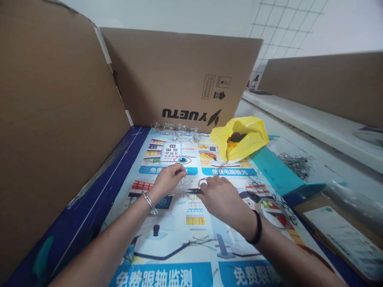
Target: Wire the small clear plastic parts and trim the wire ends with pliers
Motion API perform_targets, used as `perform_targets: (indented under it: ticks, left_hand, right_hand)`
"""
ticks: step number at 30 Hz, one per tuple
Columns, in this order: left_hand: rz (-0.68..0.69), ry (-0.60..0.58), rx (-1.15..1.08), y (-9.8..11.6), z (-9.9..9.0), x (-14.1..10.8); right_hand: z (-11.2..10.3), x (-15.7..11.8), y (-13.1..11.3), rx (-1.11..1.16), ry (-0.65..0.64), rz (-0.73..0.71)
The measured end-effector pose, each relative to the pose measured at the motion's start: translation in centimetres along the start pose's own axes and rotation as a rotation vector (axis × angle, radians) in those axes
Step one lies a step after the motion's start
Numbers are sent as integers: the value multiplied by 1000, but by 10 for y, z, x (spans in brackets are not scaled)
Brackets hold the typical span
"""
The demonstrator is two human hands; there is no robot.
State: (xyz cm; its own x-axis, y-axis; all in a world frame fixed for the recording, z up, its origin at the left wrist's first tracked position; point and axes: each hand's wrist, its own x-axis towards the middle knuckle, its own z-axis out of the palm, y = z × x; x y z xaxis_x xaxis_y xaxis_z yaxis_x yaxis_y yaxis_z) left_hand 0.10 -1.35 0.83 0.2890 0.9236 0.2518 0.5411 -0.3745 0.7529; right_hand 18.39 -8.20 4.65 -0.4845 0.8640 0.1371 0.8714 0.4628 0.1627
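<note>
1. I have the left hand (170,178) with its grip pressed together beside thin wires (183,186); I can't tell if it pinches any.
2. My right hand (223,201) has its grip closed around pliers (195,191).
3. The wires are mid-surface (176,233); the yellow bag (249,133) sits near the far right corner.

Dark, pointed pliers (195,191) aim left at thin, tangled wire (183,185)

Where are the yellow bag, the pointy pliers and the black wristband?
Yellow bag (250,145), head view: its crumpled side.
Pointy pliers (196,191), head view: their dark nose.
Black wristband (259,227), head view: its outer side.
</note>
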Motion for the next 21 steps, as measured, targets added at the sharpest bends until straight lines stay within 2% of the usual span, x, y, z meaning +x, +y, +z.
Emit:
perform_targets:
  ticks: [6,11,16,21]
  left_hand:
    - [30,5,-11,7,-2,-1]
    - [71,24,-8,7,-3,-1]
    - [62,61,-59,3,-6,1]
    - [-4,30,-147,3,-5,0]
  right_hand:
    - [5,7,-5,-17,23,47]
    - [10,13,-13,-13,24,-14]
    - [4,7,5,105,-13,47]
    - [13,3,31,455,-17,170]
